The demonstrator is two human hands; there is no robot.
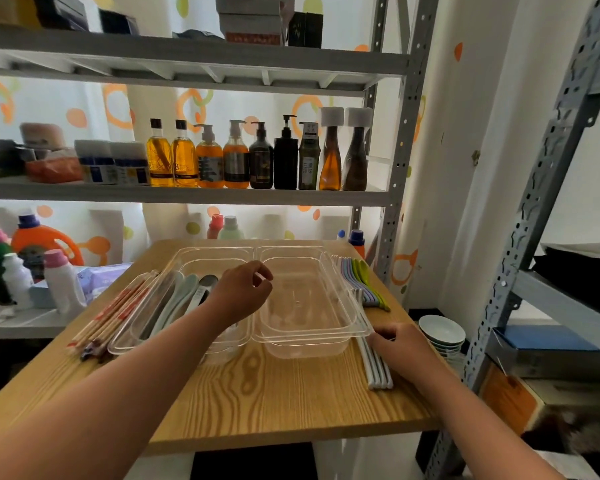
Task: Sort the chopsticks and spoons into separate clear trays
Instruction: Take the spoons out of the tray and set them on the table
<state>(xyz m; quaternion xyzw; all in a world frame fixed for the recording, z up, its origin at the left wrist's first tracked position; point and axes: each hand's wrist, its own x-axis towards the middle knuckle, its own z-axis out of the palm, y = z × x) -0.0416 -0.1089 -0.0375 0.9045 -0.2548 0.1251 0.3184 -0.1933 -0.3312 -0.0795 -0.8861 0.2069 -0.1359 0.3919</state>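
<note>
Orange plastic shows at the far left, where a detergent jug (39, 242) stands on a low shelf beside the wooden table (274, 393). On the table's left side a bundle of red-patterned wooden chopsticks (115, 313) lies on the bare wood, just beside the left clear tray (187, 252) and outside it. That tray holds several pale green spoons (174, 299) and one metal spoon (205, 285), lying lengthwise.

The left hand (239, 292) hovers over the seam where the two trays meet. Its fingers are curled, with thumb and forefinger tips close together, and nothing can be seen in them.

The right clear tray (309, 337) sits touching the left one. Along its far right side a row of pastel spoons (360, 282), lilac through to yellow-green, rests on the table. Nearer the front edge, white chopsticks (378, 372) lie side by side, their far ends tucked under the tray's rim. The right hand (402, 346) is down on them, its fingers curled around their middle.

Below the table's right edge is a stack of pale bowls (442, 332).
</note>
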